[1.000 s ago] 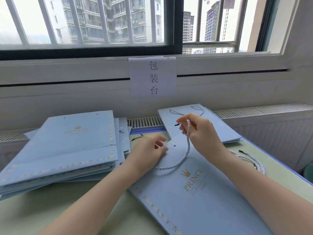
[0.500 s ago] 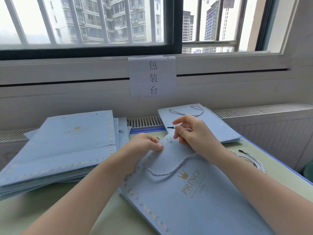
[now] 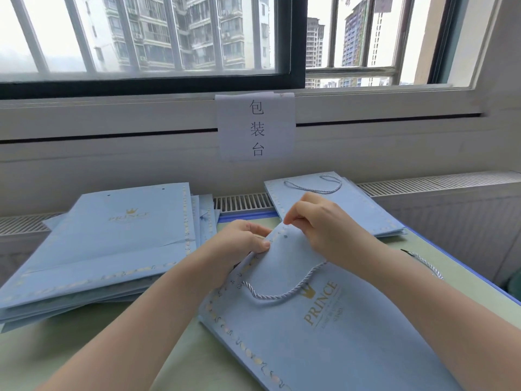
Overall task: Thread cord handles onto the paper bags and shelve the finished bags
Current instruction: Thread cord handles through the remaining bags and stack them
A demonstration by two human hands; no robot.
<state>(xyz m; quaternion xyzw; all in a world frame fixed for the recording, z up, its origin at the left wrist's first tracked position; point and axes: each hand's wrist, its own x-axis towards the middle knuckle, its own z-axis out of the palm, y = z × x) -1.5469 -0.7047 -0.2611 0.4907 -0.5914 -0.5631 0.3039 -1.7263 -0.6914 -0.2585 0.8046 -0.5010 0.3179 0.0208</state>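
Observation:
A flat light-blue paper bag (image 3: 324, 334) printed "PRINCE" lies on the table in front of me. My left hand (image 3: 239, 244) pinches its top left edge and lifts it a little. Just right of it, my right hand (image 3: 327, 227) pinches something small at the bag's top rim, near a punched hole. A grey-white twisted cord (image 3: 282, 292) loops across the bag's face from under the left hand to under the right wrist. The cord's ends are hidden by my hands.
A stack of blue bags without handles (image 3: 112, 244) lies at the left. Behind my right hand lies a bag with a cord handle (image 3: 332, 198). Loose cords (image 3: 428, 266) lie at the table's right edge. A paper sign (image 3: 256, 125) hangs below the window.
My right hand lowered the cord end from above the bag down to the bag's top rim. The cord loop now lies flatter on the bag. The left hand shifted slightly along the top edge.

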